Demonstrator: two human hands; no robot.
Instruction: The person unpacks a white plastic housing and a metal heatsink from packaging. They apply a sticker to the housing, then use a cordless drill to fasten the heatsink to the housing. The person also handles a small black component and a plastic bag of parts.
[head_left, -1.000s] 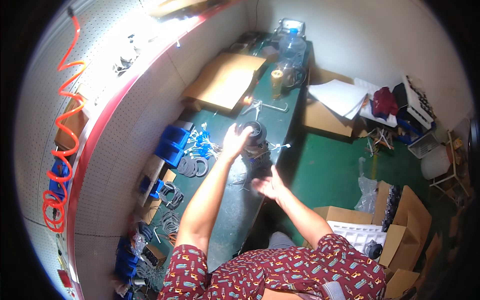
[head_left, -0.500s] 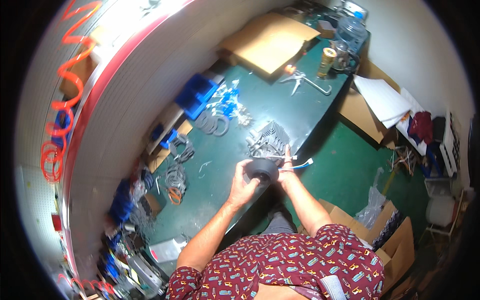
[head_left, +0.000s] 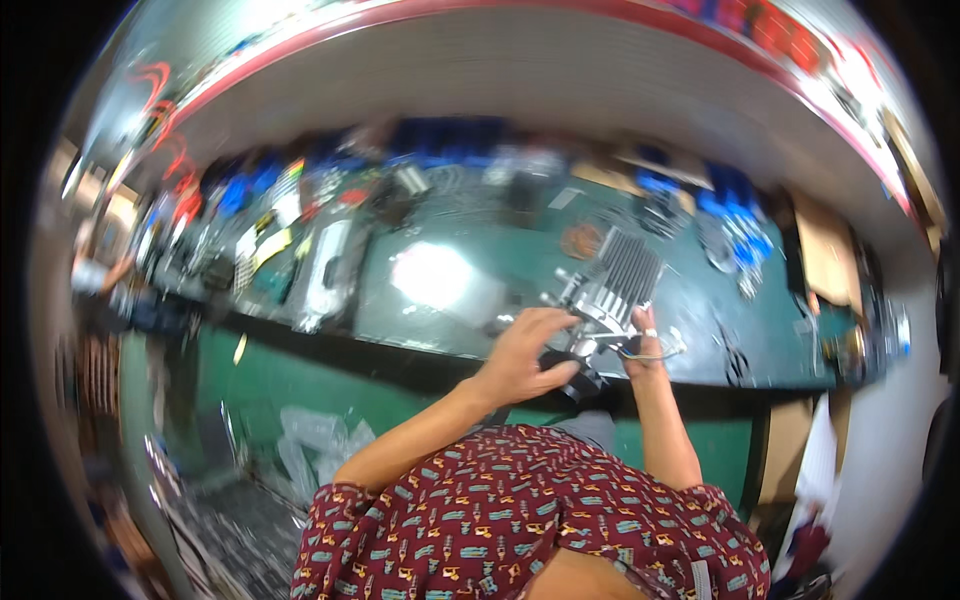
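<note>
A grey metal housing with cooling fins (head_left: 628,268) is held over the bench's front edge, its finned end pointing away from me. At its near end sits a black round part (head_left: 580,378), partly hidden by my left hand. My left hand (head_left: 525,358) curls round that black part from the left, thumb below and fingers above. My right hand (head_left: 646,348) grips the near right side of the finned housing. Thin wires with a pale connector (head_left: 672,345) stick out beside the right hand.
The green-topped bench (head_left: 480,320) runs across in front of me. A coil of cable (head_left: 580,240), blue and white small parts (head_left: 750,245) and a caulking gun (head_left: 735,360) lie on it. A long silver-white object (head_left: 325,270) stands left. Clear plastic bags (head_left: 320,440) lie on the floor.
My view has swung left along the bench. The housing and black part have moved with my hands. The black part now sits against the housing's near end, tilted differently.
</note>
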